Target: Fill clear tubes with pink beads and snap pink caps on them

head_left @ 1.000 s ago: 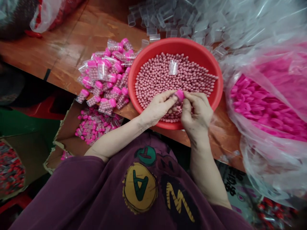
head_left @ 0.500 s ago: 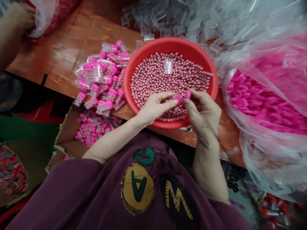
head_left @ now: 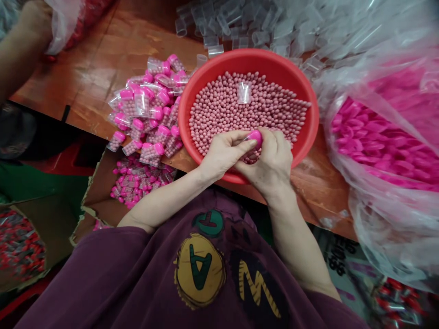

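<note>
Over the near side of a red basin (head_left: 302, 148), my left hand (head_left: 219, 153) pinches a small clear tube with a rounded pink cap (head_left: 254, 136). My right hand (head_left: 274, 162) is closed around the other side of that cap, its fingers curled and its thumb below. The second pink piece seen earlier is hidden now. Pink beads (head_left: 219, 109) fill much of the basin, and a clear tube (head_left: 244, 92) lies on them beyond my hands.
Left of the basin lies a pile of pink-capped, bead-filled tubes (head_left: 137, 114), above a cardboard box (head_left: 99, 183) of more. Clear tubes (head_left: 236, 27) are heaped behind. A plastic bag of pink caps (head_left: 380, 141) stands right. Another person's arm (head_left: 24, 55) reaches in at far left.
My right hand has moved left and turned inward, closing against the pink cap in my left hand. The separate pink piece it pinched is out of sight. The view has shifted slightly.
</note>
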The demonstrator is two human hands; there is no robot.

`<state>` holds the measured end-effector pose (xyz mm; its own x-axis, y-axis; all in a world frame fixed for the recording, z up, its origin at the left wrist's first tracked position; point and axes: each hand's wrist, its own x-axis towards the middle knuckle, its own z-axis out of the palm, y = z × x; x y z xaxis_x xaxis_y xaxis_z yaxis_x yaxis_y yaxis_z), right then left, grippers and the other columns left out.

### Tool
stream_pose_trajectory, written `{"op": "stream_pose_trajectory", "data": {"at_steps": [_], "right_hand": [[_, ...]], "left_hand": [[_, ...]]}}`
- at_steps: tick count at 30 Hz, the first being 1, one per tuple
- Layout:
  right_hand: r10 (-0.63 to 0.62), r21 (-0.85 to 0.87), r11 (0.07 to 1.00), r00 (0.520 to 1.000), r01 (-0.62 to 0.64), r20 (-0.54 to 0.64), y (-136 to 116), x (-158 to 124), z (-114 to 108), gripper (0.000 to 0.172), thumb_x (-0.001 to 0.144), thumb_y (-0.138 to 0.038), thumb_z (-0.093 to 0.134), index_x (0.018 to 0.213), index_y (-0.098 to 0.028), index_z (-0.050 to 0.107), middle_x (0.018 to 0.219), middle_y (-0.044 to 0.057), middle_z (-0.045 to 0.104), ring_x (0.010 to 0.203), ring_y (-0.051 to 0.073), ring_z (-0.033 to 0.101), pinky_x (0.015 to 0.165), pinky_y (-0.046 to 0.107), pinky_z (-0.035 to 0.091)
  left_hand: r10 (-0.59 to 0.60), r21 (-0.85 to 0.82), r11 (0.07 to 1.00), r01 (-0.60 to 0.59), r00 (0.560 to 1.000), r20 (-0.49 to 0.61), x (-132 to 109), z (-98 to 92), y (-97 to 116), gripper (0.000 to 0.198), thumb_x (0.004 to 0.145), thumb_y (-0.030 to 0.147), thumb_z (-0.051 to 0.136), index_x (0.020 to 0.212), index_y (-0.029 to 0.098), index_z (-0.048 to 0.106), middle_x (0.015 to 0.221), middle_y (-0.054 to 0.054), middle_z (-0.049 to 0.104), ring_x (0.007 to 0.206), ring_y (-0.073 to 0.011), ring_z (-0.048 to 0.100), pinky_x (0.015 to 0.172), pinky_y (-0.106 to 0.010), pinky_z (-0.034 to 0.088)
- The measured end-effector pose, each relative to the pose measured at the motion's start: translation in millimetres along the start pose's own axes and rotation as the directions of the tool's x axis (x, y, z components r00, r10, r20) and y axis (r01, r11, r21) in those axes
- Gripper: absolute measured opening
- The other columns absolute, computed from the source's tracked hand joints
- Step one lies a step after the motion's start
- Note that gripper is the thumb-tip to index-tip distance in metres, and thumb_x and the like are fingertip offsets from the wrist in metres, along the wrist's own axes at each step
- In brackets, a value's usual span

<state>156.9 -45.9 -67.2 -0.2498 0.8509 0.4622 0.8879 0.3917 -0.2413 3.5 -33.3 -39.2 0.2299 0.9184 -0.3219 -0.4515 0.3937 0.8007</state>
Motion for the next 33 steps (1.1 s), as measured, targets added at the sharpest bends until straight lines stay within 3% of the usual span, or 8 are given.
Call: {"op": "stream_pose_trajectory", "data": {"at_steps": [8,12,14,17,20,23,28,33], "right_hand": [[-0.044,0.017,0.999,0.979,0.041,0.199,-9.1,17.0,-15.5,0.062,0.102,-0.053,0.074,0.144,-0.009,0.067,0.12,0.023,0.078,0.107,0.039,0.072,0.092,0.054,0.059],[-0.255,0.324,0.939,0.872,0.119,0.418,-5.5,47.8,-21.3,0.076,0.104,-0.047,0.076,0.167,-0.009,0.055,0.142,0.023,0.076,0.126,0.038,0.076,0.105,0.051,0.064],[-0.258,0.326,0.94,0.835,0.101,0.486,6.0,73.3,-13.4,0.06,0.109,-0.046,0.071,0.158,-0.012,0.066,0.141,0.022,0.076,0.123,0.037,0.078,0.109,0.051,0.065],[0.001,0.098,0.994,0.916,-0.043,0.402,25.2,112.0,14.4,0.051,0.11,-0.042,0.067,0.149,-0.008,0.071,0.144,0.028,0.072,0.121,0.042,0.078,0.111,0.06,0.064],[0.148,0.009,0.986,0.913,-0.164,0.381,36.9,136.5,44.1,0.05,0.105,-0.033,0.072,0.145,-0.004,0.07,0.145,0.032,0.072,0.129,0.047,0.075,0.115,0.065,0.061],[0.192,0.153,0.95,0.897,-0.272,0.398,42.7,140.5,53.7,0.033,0.105,-0.019,0.061,0.132,-0.01,0.077,0.129,0.025,0.081,0.12,0.038,0.077,0.116,0.059,0.062],[0.176,0.677,0.639,0.926,-0.365,0.333,38.7,104.9,29.3,0.035,0.103,-0.042,0.07,0.13,-0.023,0.082,0.116,0.009,0.086,0.1,0.027,0.079,0.098,0.048,0.07],[0.184,0.61,0.766,0.979,-0.202,0.093,17.2,53.9,14.5,0.047,0.104,-0.031,0.061,0.146,-0.021,0.08,0.134,0.015,0.083,0.125,0.03,0.079,0.121,0.055,0.064]], "left_hand": [[0.025,0.11,0.994,-0.017,0.996,-0.08,-2.1,2.9,7.9,0.021,0.096,0.034,0.092,0.101,0.014,0.086,0.091,-0.003,0.082,0.085,-0.0143,0.073,0.086,-0.026,0.063],[0.256,0.352,0.918,-0.184,0.951,-0.172,-13.0,-33.2,30.7,0.024,0.1,0.032,0.083,0.118,0.017,0.085,0.108,-0.006,0.084,0.095,-0.0169,0.076,0.094,-0.029,0.063],[0.45,0.523,0.812,-0.261,0.85,-0.274,-13.9,-71.7,47.7,0.033,0.103,0.038,0.079,0.131,0.02,0.082,0.116,-0.007,0.084,0.097,-0.019,0.077,0.098,-0.034,0.065],[0.72,0.79,0.563,-0.243,0.613,-0.325,-4.8,-133.6,73.3,0.04,0.106,0.038,0.07,0.141,0.021,0.077,0.136,-0.011,0.082,0.124,-0.0268,0.078,0.123,-0.049,0.059],[0.841,0.932,0.347,-0.109,0.476,-0.258,10.9,-159.1,87.3,0.047,0.099,0.028,0.075,0.145,0.021,0.074,0.158,-0.014,0.073,0.157,-0.0333,0.061,0.144,-0.057,0.038],[0.793,0.907,0.36,-0.217,0.583,-0.176,27.2,-128.4,82.8,0.045,0.101,0.023,0.073,0.146,0.022,0.074,0.162,-0.013,0.072,0.155,-0.0303,0.064,0.141,-0.054,0.043],[0.269,0.41,0.89,-0.201,0.956,-0.117,46.6,-35.1,58.8,0.027,0.099,0.03,0.086,0.122,0.017,0.083,0.127,-0.011,0.085,0.105,-0.0191,0.079,0.103,-0.035,0.064],[0.038,-0.048,0.998,-0.041,0.998,-0.057,40.9,12.9,37.0,0.011,0.092,0.017,0.092,0.092,0.014,0.081,0.09,-0.002,0.08,0.087,-0.0115,0.072,0.088,-0.022,0.057]]}}
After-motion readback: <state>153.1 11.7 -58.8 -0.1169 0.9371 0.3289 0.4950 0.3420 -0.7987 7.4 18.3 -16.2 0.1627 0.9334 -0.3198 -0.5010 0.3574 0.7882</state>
